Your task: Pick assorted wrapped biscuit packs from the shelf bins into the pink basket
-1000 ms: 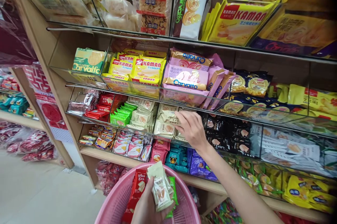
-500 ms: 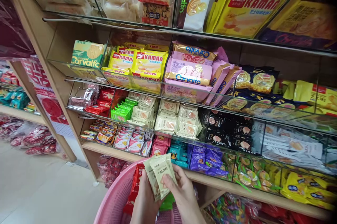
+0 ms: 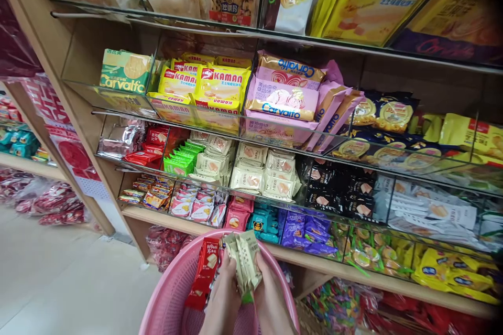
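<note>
Two or more small cream snack packets (image 3: pixel 244 259) are gripped between my two hands, inside the rim of a pink plastic basket (image 3: pixel 167 293). My left hand (image 3: pixel 226 293) closes on their left side, and my right hand (image 3: pixel 267 293) closes on their right side. Red snack packets (image 3: pixel 204 274) lie in the basket, left of my left hand. A bit of green wrapper (image 3: pixel 247 297) shows below the cream packets; what else lies under my hands is hidden.
Matching cream packets (image 3: pixel 265 175) fill a shelf compartment ahead. Green packets (image 3: pixel 183 158) and black packets (image 3: pixel 340 191) sit in compartments to either side. Purple packets (image 3: pixel 306 230) are just behind the basket's rim. A wooden shelf edge (image 3: pixel 165 219) runs behind the basket; tiled floor (image 3: pixel 78 282) lies left.
Both hands have lowered the cream packets toward the basket and tilted them, so their printed fronts show less. My view has shifted slightly, and more of the basket and red packets shows.
</note>
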`<state>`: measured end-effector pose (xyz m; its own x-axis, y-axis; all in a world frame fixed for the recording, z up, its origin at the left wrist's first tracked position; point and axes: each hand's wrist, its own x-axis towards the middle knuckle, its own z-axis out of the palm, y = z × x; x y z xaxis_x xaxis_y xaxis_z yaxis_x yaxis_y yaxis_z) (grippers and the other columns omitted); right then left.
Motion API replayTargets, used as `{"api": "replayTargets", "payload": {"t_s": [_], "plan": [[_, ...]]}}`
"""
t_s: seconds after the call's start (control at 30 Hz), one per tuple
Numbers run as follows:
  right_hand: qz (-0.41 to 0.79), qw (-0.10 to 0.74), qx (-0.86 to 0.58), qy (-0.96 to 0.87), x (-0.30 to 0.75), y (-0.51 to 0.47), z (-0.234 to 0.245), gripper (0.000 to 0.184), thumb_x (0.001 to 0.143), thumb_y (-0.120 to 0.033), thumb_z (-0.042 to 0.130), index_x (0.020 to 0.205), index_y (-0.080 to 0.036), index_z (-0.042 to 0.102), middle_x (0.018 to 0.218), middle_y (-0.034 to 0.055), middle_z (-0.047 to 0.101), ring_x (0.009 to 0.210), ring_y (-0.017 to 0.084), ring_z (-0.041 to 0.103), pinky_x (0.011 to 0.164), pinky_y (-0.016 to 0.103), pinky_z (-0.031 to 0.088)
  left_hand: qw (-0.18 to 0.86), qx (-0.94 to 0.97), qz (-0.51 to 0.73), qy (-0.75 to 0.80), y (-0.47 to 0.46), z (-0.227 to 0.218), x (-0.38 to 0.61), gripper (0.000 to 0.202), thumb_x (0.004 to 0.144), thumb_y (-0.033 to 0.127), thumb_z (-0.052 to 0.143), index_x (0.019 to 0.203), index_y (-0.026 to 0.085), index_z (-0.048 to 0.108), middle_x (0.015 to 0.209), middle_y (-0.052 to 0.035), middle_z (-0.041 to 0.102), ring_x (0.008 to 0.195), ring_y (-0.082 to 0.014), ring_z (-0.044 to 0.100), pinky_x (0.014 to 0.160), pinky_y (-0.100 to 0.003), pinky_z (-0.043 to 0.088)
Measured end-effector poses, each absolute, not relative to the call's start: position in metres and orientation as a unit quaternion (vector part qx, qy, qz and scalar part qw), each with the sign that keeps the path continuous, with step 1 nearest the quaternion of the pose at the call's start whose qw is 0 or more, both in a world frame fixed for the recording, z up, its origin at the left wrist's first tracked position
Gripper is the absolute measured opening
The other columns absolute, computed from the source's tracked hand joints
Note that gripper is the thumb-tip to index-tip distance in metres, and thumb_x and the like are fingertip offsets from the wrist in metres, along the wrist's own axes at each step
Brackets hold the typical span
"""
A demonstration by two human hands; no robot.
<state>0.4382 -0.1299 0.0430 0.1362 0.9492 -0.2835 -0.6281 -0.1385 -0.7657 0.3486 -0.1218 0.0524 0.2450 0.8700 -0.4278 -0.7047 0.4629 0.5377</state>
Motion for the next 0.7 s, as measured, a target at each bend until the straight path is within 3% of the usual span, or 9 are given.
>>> {"api": "replayTargets", "payload": {"t_s": [0.13,0.27,0.4,0.53,0.7], "plan": [[0.688,0.614,-0.358,-0.147,0.437,-0.131,0.042,0.051,0.078,-0.056,0.054,0.114,-0.021,0.063,0.111,0.0063,0.067,0.099,0.024,0.062,0.08,0.034,0.05,0.749,0.141,0.52,0.387,-0.126,0.049,0.345,0.057,0.071,0.025,0.065,0.126,0.022,0.052,0.13,-0.007,0.056,0.133,-0.0283,0.034,0.11,-0.043,0.025],[0.703,0.609,-0.338,-0.14,0.438,-0.131,0.045,0.051,0.078,-0.056,0.053,0.113,-0.021,0.064,0.111,0.0068,0.067,0.098,0.024,0.062,0.078,0.034,0.051,0.739,0.141,0.536,0.384,-0.128,0.051,0.342,0.052,0.068,0.022,0.069,0.119,0.024,0.058,0.124,-0.0054,0.062,0.13,-0.0256,0.038,0.107,-0.038,0.032],[0.697,0.616,-0.338,-0.144,0.439,-0.131,0.047,0.05,0.076,-0.056,0.055,0.113,-0.023,0.064,0.111,0.0064,0.067,0.096,0.024,0.064,0.077,0.035,0.051,0.723,0.159,0.547,0.392,-0.127,0.059,0.342,0.053,0.063,0.019,0.073,0.114,0.025,0.061,0.121,-0.0036,0.064,0.133,-0.0241,0.033,0.109,-0.033,0.029],[0.694,0.615,-0.34,-0.156,0.438,-0.131,0.045,0.047,0.077,-0.057,0.054,0.11,-0.024,0.065,0.113,0.0049,0.066,0.096,0.023,0.063,0.078,0.034,0.051,0.706,0.2,0.54,0.412,-0.128,0.071,0.346,0.048,0.066,0.024,0.073,0.112,0.021,0.062,0.125,-0.0044,0.061,0.132,-0.026,0.035,0.11,-0.036,0.028],[0.686,0.622,-0.344,-0.156,0.435,-0.131,0.041,0.051,0.077,-0.056,0.055,0.114,-0.022,0.063,0.111,0.007,0.067,0.1,0.025,0.061,0.08,0.036,0.05,0.685,0.245,0.536,0.429,-0.131,0.077,0.346,0.058,0.064,0.025,0.075,0.119,0.02,0.057,0.128,-0.007,0.058,0.13,-0.0296,0.038,0.108,-0.04,0.031]]}}
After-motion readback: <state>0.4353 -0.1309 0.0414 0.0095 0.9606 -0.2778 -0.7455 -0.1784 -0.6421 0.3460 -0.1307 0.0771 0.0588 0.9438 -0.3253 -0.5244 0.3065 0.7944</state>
